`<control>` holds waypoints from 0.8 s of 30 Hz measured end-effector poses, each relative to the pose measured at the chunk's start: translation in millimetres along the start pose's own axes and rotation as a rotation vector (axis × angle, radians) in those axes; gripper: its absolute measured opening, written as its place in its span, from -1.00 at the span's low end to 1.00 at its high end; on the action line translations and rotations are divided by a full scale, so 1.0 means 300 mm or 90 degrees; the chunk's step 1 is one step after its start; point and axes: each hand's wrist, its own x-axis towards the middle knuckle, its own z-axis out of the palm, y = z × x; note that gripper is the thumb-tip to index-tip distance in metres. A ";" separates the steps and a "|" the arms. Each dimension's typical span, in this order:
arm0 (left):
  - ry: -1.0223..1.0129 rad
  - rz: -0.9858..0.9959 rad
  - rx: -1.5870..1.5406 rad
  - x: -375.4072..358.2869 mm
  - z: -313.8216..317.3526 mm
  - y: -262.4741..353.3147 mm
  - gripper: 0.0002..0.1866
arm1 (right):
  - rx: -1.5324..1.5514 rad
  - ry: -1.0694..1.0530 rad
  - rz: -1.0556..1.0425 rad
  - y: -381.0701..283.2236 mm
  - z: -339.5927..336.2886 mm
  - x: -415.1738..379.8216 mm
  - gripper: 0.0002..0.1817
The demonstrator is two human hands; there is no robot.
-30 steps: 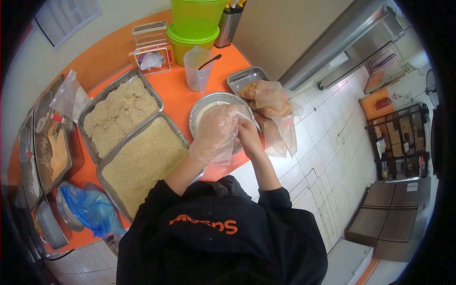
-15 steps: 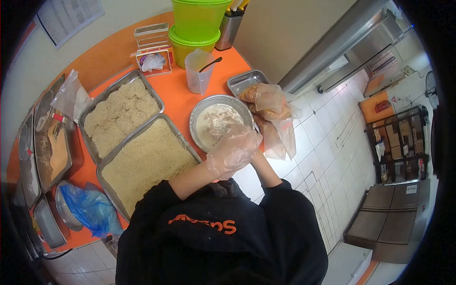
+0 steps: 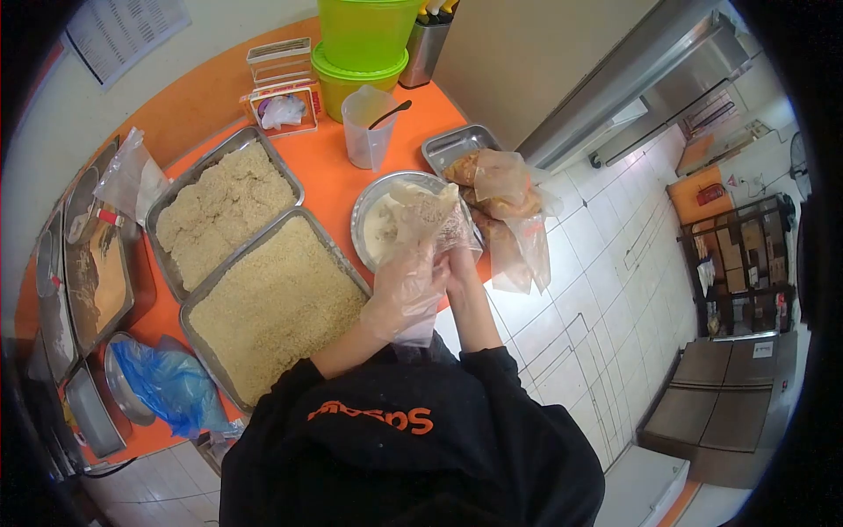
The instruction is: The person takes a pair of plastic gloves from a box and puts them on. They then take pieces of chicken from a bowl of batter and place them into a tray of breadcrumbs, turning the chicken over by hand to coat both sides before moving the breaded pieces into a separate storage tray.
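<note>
My left hand (image 3: 411, 279) wears a loose, clear plastic glove whose cuff hangs down. Its fingers are closed on the cuff of another clear plastic glove (image 3: 430, 211), beside my right wrist. That second glove is smeared and speckled around the fingers and reaches over a metal bowl (image 3: 356, 230). White batter (image 3: 378, 221) shows in the bowl. My right hand (image 3: 460, 262) is close against the left; crumpled plastic hides its fingers. Left of my hands lies a metal tray of pale crumbs (image 3: 272, 299).
Another tray holds clumpy crumbs (image 3: 224, 206). Bags of orange-brown food (image 3: 505, 206) lie right of the bowl, by a metal pan (image 3: 457, 140). A clear jug (image 3: 364, 140) and green tubs (image 3: 364, 39) stand behind. A blue bag (image 3: 167, 386) is at left.
My left hand has shifted left and slightly down, uncovering more of the right wrist. The smeared glove now sticks up higher over the bowl.
</note>
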 end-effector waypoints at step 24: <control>-0.161 0.387 -0.051 -0.087 0.009 -0.033 -0.84 | -0.104 -0.121 -0.285 -0.028 -0.054 0.051 -0.56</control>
